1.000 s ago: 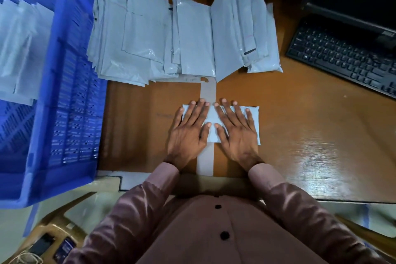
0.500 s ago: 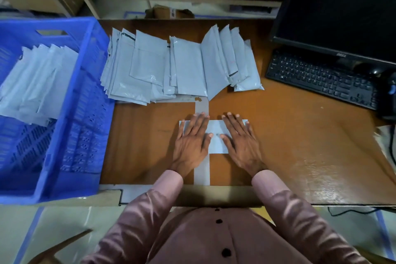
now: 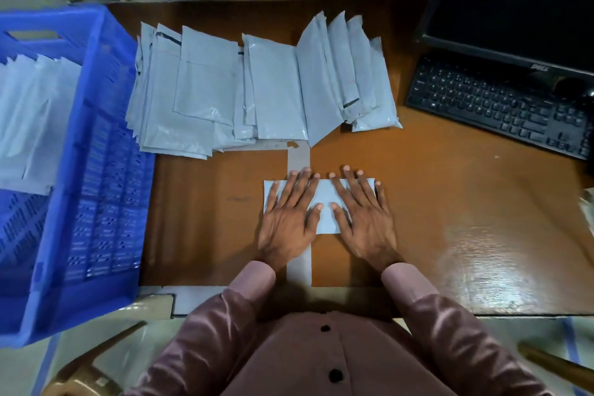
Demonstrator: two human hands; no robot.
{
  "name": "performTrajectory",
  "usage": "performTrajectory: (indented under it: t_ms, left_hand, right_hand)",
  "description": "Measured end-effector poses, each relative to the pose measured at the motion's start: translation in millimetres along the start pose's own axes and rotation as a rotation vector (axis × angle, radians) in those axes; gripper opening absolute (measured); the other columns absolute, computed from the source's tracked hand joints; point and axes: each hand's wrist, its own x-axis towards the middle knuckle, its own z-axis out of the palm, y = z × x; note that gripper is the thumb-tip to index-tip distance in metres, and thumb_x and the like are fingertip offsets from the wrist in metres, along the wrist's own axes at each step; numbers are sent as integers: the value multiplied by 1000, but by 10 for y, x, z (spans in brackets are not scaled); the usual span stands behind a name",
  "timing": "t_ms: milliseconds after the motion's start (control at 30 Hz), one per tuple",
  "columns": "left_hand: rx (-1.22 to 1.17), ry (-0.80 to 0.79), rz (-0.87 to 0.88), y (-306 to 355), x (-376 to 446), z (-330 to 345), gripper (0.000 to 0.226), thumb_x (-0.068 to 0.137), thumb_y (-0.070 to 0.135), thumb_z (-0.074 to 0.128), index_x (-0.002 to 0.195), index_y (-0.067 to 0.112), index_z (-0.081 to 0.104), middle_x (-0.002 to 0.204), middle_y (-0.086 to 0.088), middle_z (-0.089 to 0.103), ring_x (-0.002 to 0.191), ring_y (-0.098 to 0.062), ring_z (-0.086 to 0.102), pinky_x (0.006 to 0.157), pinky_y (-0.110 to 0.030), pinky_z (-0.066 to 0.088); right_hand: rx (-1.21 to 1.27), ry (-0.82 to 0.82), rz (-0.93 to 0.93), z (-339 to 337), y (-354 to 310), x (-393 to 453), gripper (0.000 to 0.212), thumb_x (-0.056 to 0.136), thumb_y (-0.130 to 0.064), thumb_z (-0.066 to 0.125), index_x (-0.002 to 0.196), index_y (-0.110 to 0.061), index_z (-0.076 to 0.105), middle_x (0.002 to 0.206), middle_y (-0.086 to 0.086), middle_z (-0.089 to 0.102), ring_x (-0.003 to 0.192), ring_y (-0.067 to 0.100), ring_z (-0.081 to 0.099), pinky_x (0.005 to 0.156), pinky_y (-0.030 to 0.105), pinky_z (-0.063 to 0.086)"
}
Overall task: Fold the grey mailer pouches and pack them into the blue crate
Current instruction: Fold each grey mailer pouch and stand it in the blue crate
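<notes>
A: Okay, hands first. Pressing or holding?

B: Pressing. Left hand (image 3: 286,219) lying flat on the left half of the folded pouch (image 3: 324,214), fingers straight and slightly spread. Right hand (image 3: 363,219) doing the same on the right half. Neither grip pinching or curling round anything, both palms down.

A: Sitting where, that pouch?

B: Lying flat on the brown table (image 3: 450,202), near the front edge, straddling a grey tape strip (image 3: 299,267) running toward the body. Fingertips reaching just past its far edge.

A: Remaining stock?

B: Fanning out behind the hands, a row of unfolded pouches (image 3: 257,90), overlapping, spanning from beside the crate toward the keyboard. Well apart from the pressed one.

A: Crate?

B: Standing at the left, blue crate (image 3: 96,186), touching or just beside the table edge, cannot tell which. Holding packed pouches (image 3: 32,112) leaning in a row inside.

A: Anything else worth tagging?

B: Sitting at the right rear, black keyboard (image 3: 501,106) with a dark monitor (image 3: 514,0) behind it. Showing at the bottom, mauve sleeves (image 3: 450,325) and buttoned shirt front.
</notes>
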Motion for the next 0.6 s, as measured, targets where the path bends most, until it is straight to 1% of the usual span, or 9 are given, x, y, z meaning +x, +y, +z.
performTrajectory:
  t_ms: [100,233,433,600]
  left_hand:
    - [5,4,3,4,15,14,63,110,46,29,167,25,11,174,6,0,160,-14,-6,129,-50,6]
    - [5,-7,5,2,21,13,63,109,45,29,166,24,12,174,5,1,160,-15,-5,129,-50,6]
    - [13,-27,8,6,21,-10,64,110,47,26,167,25,9,174,5,-3,160,-14,-8,129,-50,4]
    - [27,-35,10,15,0,-43,63,110,49,20,167,26,3,174,8,-5,159,-12,-10,130,-46,-2]
  right_hand:
    - [-1,-5,0,-2,6,6,60,109,-51,23,166,-34,10,174,-5,4,160,18,-2,129,50,4]
    - [-7,-10,0,-2,9,16,60,109,-50,24,166,-34,11,174,-4,5,160,18,-2,129,50,4]
    - [-10,-15,-3,-2,7,13,60,109,-49,24,166,-33,12,174,-4,5,160,17,-2,129,50,4]
    - [-2,-17,-24,-49,-25,-17,60,110,-51,20,166,-34,9,174,-6,4,160,16,-3,129,49,2]
